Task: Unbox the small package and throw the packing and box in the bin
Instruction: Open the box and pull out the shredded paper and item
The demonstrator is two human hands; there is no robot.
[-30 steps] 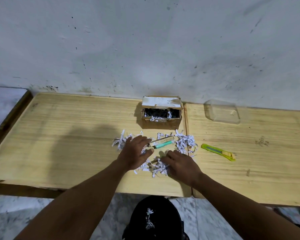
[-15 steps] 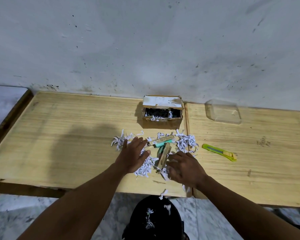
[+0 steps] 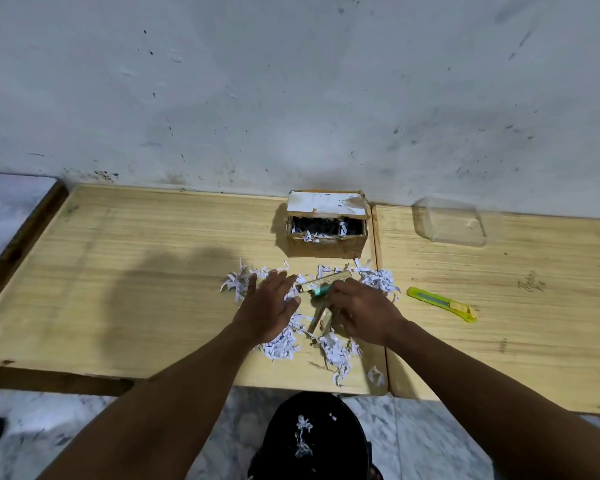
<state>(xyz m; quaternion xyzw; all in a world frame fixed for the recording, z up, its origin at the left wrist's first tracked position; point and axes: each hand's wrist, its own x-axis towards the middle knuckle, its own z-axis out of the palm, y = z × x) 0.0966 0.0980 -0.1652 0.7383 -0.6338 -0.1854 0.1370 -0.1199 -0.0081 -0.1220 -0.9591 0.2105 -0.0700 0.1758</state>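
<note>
Head view: a small cardboard box (image 3: 327, 226) stands open at the back of the wooden table (image 3: 136, 271), close to the wall, flap raised, with dark filling and a few white strips visible inside. In front of it, shredded white paper packing (image 3: 281, 342) lies scattered across the tabletop, reaching the near edge. The left hand (image 3: 269, 308) rests flat on the shreds, palm down, fingers spread, gripping nothing. The right hand (image 3: 362, 313) sits just beside it with fingers curled over a tan stick-like item (image 3: 321, 320); whether it actually grips the item cannot be told (motion blur). Another tan stick (image 3: 321, 282) and a teal pen-like object (image 3: 321, 291) lie among the shreds between hands and box. A yellow-green utility knife (image 3: 442, 304) lies to the right, apart from the shreds. A clear plastic lid (image 3: 449, 223) rests at back right. A black bin (image 3: 312, 438) below the table edge holds some shreds.
</note>
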